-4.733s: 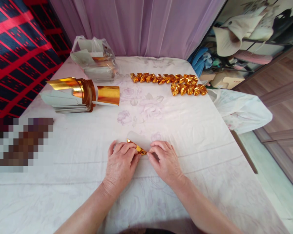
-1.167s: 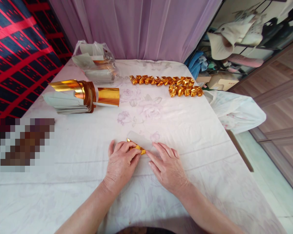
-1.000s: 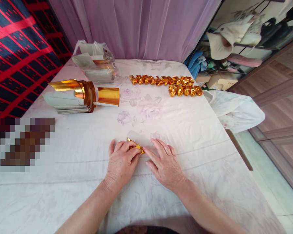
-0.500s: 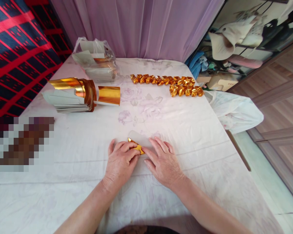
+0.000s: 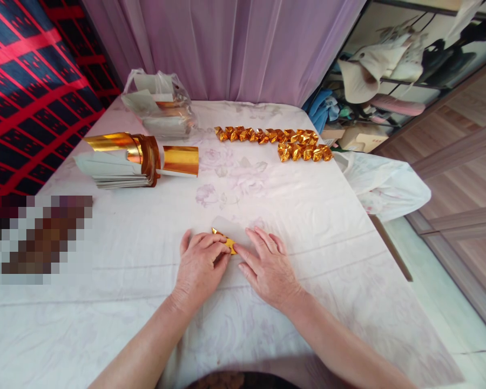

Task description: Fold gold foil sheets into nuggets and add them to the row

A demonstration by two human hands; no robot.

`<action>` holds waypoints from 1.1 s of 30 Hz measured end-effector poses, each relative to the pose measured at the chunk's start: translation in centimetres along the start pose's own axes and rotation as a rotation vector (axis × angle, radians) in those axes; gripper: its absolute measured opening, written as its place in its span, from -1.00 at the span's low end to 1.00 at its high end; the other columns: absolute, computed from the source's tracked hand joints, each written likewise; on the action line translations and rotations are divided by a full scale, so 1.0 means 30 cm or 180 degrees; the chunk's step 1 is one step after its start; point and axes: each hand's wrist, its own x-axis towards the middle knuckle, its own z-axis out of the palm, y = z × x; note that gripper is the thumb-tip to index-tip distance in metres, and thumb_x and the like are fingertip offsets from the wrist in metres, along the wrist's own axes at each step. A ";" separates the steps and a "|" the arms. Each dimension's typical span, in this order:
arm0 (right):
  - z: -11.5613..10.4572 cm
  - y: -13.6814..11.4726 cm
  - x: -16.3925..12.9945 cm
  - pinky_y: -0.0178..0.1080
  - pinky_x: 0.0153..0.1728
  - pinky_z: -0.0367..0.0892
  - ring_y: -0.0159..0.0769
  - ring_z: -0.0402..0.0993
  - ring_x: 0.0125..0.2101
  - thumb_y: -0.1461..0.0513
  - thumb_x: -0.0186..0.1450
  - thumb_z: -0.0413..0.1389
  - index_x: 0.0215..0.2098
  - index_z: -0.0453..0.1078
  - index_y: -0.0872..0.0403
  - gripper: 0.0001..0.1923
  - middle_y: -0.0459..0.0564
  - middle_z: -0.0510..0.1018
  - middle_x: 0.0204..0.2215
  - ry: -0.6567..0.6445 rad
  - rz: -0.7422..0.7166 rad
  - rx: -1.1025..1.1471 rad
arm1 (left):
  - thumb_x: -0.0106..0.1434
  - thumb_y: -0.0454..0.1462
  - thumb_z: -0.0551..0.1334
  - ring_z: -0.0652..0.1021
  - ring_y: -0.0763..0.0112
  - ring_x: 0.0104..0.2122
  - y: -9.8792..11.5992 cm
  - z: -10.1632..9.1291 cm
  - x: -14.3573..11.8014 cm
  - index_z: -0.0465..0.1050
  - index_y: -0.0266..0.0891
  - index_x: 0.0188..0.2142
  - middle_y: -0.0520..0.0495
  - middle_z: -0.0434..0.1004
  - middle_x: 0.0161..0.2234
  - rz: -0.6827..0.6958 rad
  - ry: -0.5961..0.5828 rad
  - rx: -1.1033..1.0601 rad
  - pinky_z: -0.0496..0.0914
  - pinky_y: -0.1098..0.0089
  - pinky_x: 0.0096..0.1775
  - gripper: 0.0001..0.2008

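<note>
A sheet of gold foil paper (image 5: 230, 245), partly folded, lies on the table with a pale part (image 5: 223, 225) reaching away from me. My left hand (image 5: 201, 265) is curled over its left portion, fingers and thumb closed on the paper and hiding much of it. The index fingertip of my right hand (image 5: 270, 269) rests at the paper's right corner. The other right fingers are spread over the cloth and hold nothing.
Folded gold foil pieces (image 5: 267, 135) stand in two rows at the back. To the left are a stack of foil sheets (image 5: 123, 162) and a clear plastic bag (image 5: 162, 102) of sheets. A white bag (image 5: 389, 186) hangs by the right edge. A blurred patch (image 5: 44, 240) covers the left side.
The camera view has shifted slightly. My fingers have moved only a little at the foil paper, and both hands keep nearly the same place.
</note>
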 end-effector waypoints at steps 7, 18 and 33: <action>-0.010 -0.005 -0.020 0.08 0.18 0.04 -0.02 0.11 0.25 0.12 0.37 0.09 0.10 0.45 -0.09 -0.66 0.13 0.29 0.25 0.0041 -0.0052 0.0024 | 0.21 -0.34 0.27 0.50 0.19 -0.09 0.003 0.002 0.002 0.54 -0.06 -0.37 0.04 0.62 -0.16 -0.0067 -0.0004 -0.0011 0.05 -0.17 0.19 -0.89; -0.009 -0.012 -0.028 0.08 0.17 0.06 -0.03 0.09 0.27 0.11 0.38 0.08 0.14 0.42 -0.06 -0.62 0.15 0.31 0.24 -0.0024 -0.0047 0.0023 | 0.26 -0.34 0.24 0.49 0.19 -0.08 -0.005 0.004 -0.005 0.56 -0.02 -0.34 0.03 0.61 -0.15 0.0092 0.0006 0.0049 0.04 -0.18 0.19 -0.84; -0.018 0.008 -0.056 0.08 0.13 0.08 -0.02 0.14 0.24 0.14 0.40 0.03 0.06 0.48 -0.12 -0.69 0.13 0.33 0.22 0.0235 0.0230 -0.0010 | 0.23 -0.34 0.26 0.48 0.20 -0.09 0.010 0.001 -0.002 0.55 -0.05 -0.36 0.05 0.61 -0.15 -0.0035 -0.0004 0.0029 0.02 -0.17 0.20 -0.87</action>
